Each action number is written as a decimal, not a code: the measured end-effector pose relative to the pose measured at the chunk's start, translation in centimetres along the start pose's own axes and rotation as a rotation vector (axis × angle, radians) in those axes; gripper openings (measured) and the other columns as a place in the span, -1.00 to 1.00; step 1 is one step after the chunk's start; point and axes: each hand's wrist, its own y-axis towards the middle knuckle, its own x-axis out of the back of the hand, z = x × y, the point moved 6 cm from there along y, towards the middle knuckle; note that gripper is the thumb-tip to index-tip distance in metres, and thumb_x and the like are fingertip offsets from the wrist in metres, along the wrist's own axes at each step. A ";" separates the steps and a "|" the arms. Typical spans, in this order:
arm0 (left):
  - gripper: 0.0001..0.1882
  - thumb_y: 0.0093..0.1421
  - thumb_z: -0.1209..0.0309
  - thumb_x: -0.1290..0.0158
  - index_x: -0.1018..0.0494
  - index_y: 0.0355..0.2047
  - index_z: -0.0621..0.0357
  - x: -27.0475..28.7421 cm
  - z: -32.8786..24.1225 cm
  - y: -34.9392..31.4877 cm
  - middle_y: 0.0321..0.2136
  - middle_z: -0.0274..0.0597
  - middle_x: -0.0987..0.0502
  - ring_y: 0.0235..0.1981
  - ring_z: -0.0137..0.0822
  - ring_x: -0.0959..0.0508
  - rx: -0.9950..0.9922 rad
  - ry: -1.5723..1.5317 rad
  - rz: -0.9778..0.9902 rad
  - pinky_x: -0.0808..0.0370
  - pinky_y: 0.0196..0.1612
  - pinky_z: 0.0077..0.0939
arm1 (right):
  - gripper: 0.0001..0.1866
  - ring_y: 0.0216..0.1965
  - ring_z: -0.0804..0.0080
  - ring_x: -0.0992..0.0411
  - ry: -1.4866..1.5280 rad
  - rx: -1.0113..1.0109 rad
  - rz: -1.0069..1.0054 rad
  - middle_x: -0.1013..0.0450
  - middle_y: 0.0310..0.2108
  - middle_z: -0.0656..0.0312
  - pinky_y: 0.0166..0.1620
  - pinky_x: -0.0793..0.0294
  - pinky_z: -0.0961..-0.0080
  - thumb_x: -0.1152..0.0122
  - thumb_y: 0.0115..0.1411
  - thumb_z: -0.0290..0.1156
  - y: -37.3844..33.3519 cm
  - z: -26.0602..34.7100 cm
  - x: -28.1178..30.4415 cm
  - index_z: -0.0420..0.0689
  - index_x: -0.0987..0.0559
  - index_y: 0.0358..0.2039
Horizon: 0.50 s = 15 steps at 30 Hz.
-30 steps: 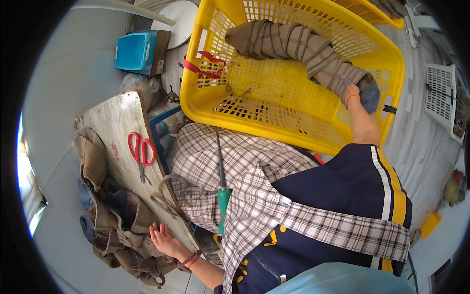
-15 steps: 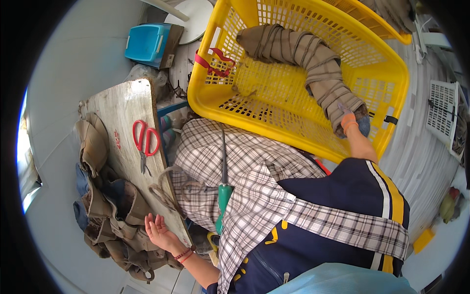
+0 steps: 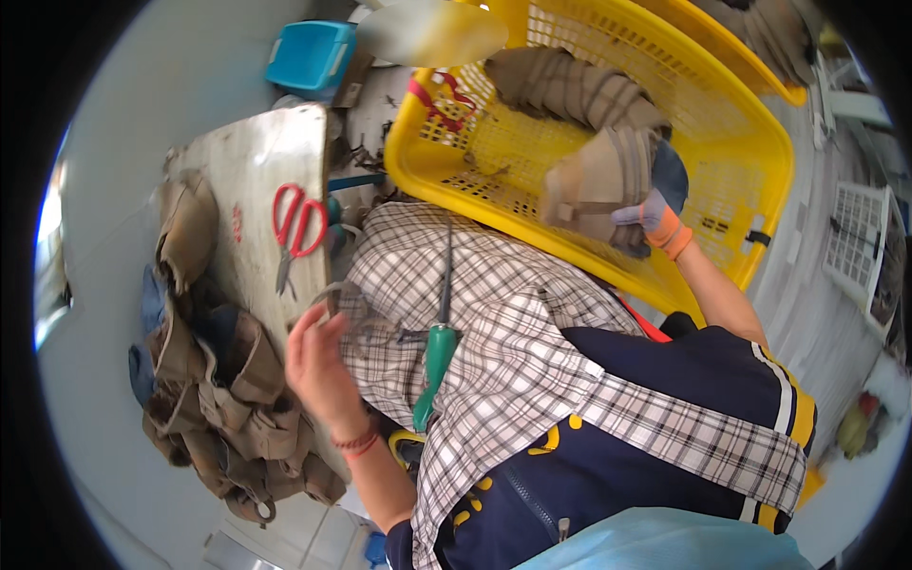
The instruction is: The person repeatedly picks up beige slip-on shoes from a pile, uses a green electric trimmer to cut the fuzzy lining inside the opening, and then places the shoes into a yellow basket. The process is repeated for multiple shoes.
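Observation:
My right hand (image 3: 655, 217), in a thin light glove with an orange cuff, grips a short stack of nested brown cloth pieces (image 3: 603, 180) with a blue lining showing at one end. It is inside the yellow plastic basket (image 3: 418, 195), where a curved row of similar pieces (image 3: 570, 90) lies behind it. My left hand (image 3: 323, 366) is bare, open and slightly blurred, raised by the board's near right edge with nothing visible in it. Left of it, a heap of brown cloth pieces (image 3: 228, 418) sits on and beside the pale board (image 3: 256, 152). Red-handled scissors (image 3: 297, 228) rest on the board.
A green-handled tool with a thin dark shaft (image 3: 437, 370) lies on my checked apron (image 3: 408, 237). Beyond the board stands a blue plastic bin (image 3: 309, 57). A round white stool top (image 3: 432, 33) is behind the basket, and a white crate (image 3: 855, 233) stands at the right.
My right hand has lifted a few cloth pieces off the row's near end and moved them left. My left hand has risen along the board's edge. The view has shifted slightly.

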 end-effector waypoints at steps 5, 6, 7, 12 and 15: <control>-0.74 0.15 0.50 -0.02 -0.43 -0.15 0.37 -7.6 1.4 0.5 -0.20 -0.17 -0.48 -0.18 -0.41 -0.46 0.049 0.027 0.391 -0.38 -0.09 -0.56 | -0.39 -0.27 0.40 -0.48 -0.130 0.213 0.312 -0.50 -0.28 0.14 -0.17 -0.48 0.48 -0.51 -0.23 -0.44 0.7 14.5 -14.5 -0.27 -0.46 -0.13; -0.73 0.09 0.53 -0.09 -0.45 -0.17 0.34 -8.0 1.1 0.5 -0.24 -0.25 -0.49 -0.18 -0.48 -0.44 0.061 -0.033 0.408 -0.35 -0.09 -0.64 | -0.36 -0.20 0.41 -0.46 -0.122 0.425 0.395 -0.49 -0.24 0.15 -0.10 -0.45 0.47 -0.52 -0.25 -0.42 0.2 16.7 -17.3 -0.27 -0.45 -0.11; -0.73 0.08 0.52 -0.11 -0.45 -0.18 0.34 -7.4 -0.3 0.7 -0.25 -0.27 -0.48 -0.20 -0.49 -0.44 -0.057 -0.011 0.324 -0.36 -0.11 -0.64 | -0.32 -0.14 0.42 -0.43 -0.104 0.637 0.476 -0.48 -0.20 0.16 -0.04 -0.41 0.47 -0.54 -0.26 -0.40 -0.6 18.9 -19.8 -0.28 -0.43 -0.09; -0.65 0.08 0.49 -0.14 -0.41 -0.12 0.36 0.8 -1.6 -2.1 -0.16 -0.20 -0.49 -0.19 -0.48 -0.47 -0.118 -0.138 0.126 -0.42 -0.15 -0.61 | -0.32 -0.03 0.45 -0.34 0.100 0.665 0.910 -0.45 -0.12 0.16 0.05 -0.30 0.48 -0.46 -0.15 -0.24 -2.1 19.3 -31.5 -0.29 -0.42 -0.04; -0.60 0.12 0.43 -0.11 -0.37 -0.05 0.36 5.1 -1.3 -5.3 -0.11 -0.13 -0.48 -0.09 -0.35 -0.47 -0.168 -0.455 0.045 -0.39 -0.03 -0.48 | -0.47 -0.10 0.54 -0.34 0.092 0.598 1.135 -0.46 -0.18 0.23 -0.05 -0.34 0.54 -0.22 0.10 -0.09 -3.5 18.6 -36.7 -0.30 -0.46 -0.11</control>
